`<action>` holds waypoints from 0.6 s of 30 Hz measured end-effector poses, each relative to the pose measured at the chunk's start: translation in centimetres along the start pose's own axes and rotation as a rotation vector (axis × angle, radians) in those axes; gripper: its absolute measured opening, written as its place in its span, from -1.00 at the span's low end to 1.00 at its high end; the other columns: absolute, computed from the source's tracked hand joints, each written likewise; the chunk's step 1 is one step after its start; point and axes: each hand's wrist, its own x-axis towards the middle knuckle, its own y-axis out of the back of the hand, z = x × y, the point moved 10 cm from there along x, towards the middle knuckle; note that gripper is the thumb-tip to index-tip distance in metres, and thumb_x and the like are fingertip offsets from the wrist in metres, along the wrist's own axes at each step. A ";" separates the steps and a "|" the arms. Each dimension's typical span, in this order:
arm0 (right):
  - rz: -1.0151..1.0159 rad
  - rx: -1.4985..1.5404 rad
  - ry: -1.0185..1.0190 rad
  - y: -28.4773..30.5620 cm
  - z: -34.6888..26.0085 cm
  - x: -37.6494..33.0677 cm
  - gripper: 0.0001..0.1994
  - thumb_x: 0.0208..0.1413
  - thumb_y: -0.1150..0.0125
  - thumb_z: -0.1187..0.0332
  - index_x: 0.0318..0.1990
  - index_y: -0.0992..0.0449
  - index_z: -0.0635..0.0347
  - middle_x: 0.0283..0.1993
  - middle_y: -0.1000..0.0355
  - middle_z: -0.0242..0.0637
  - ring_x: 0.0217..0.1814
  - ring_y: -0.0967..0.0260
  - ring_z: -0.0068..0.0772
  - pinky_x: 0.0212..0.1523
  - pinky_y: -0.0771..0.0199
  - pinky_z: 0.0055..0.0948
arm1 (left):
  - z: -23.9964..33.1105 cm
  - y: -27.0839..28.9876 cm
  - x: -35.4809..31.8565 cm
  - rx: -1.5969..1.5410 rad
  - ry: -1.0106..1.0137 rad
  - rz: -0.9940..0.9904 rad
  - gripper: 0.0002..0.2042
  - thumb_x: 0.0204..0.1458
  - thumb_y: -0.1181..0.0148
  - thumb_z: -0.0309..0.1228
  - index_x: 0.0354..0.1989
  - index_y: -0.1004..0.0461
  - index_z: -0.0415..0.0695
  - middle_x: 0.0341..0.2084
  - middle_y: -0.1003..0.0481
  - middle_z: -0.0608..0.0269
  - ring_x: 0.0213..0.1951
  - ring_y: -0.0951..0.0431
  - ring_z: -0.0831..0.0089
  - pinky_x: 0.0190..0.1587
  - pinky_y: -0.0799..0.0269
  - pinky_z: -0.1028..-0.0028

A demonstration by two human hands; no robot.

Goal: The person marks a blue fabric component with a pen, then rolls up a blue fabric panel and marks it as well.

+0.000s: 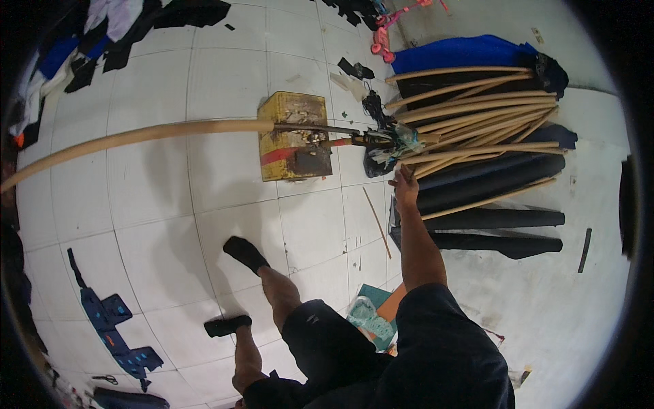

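Over on the right side of the white tiled floor (157, 225): right hand (406, 185) reaching out, fingers resting on the near ends of a fanned pile of pale tan cardboard tubes (477, 112), roughly a dozen. Can't tell whether the fingers are curled around one or just laid on top. Left hand nowhere in view.

Tubes all long, thin, smooth and round, ends converging by the hand and spreading out to the right. Mixed in with them, about four fat rolls of dark navy or black fabric (497, 218), matte and soft-looking, lying side by side. Behind the pile, one sheet of bright blue cloth (463, 53), loosely draped.

Just left of the tube ends, one crumpled dark plastic bag (381, 153), shiny and wrinkled. Next to that, one battered yellow rectangular tin box (293, 136) with a red stripe, scuffed and rusty-looking. Across the box, one very long pale tube (136, 136), curving off to the far left edge.

Near the hand on the tiles, one thin wooden stick (377, 221), straight and bare.

Two feet in black socks (245, 253) planted on the tiles, bare legs, dark shorts. Lower left, one strip of blue patterned fabric offcuts (112, 320), jagged in outline. Top left, a heap of black, blue and white cloth scraps (102, 27).
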 end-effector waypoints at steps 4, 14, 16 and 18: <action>-0.064 0.003 -0.022 -2.2 -0.6 2.1 -0.56 0.24 -0.23 0.40 0.21 -0.38 0.43 0.12 -0.41 -0.09 -0.02 -0.48 -0.35 -0.18 -0.67 -0.38 | 6.0 5.6 -4.3 -0.257 -0.301 0.432 -0.70 0.22 0.02 -0.30 -0.04 -0.57 -0.12 -0.37 -0.60 0.21 -0.32 -0.58 0.31 -0.25 -0.53 0.31; -0.076 -0.009 0.089 -2.7 0.5 3.2 -0.85 0.26 -0.25 0.39 -0.19 -0.49 0.31 -0.27 -0.48 -0.33 -0.30 -0.43 -0.51 -0.25 -0.50 -0.48 | 7.7 5.0 -0.1 -0.841 -0.130 0.172 -0.71 0.28 0.07 -0.27 -0.06 -0.57 -0.11 -0.56 -0.49 0.32 -0.60 -0.39 0.53 -0.56 -0.35 0.49; -0.067 -0.009 0.117 -2.9 0.1 3.3 -0.87 0.27 -0.24 0.40 -0.21 -0.50 0.29 -0.31 -0.46 -0.36 -0.34 -0.40 -0.54 -0.28 -0.45 -0.53 | 7.1 4.8 0.0 -0.887 -0.095 0.175 -0.71 0.28 0.07 -0.27 -0.05 -0.56 -0.11 -0.56 -0.49 0.33 -0.61 -0.37 0.57 -0.56 -0.34 0.50; -0.113 -0.081 0.129 -3.2 0.1 3.3 -0.88 0.29 -0.20 0.39 -0.19 -0.49 0.28 -0.33 -0.44 -0.39 -0.37 -0.36 -0.58 -0.30 -0.38 -0.57 | 6.5 3.8 -0.1 -0.938 -0.015 0.166 -0.70 0.29 0.08 -0.27 -0.02 -0.54 -0.10 -0.53 -0.49 0.33 -0.60 -0.35 0.60 -0.56 -0.33 0.50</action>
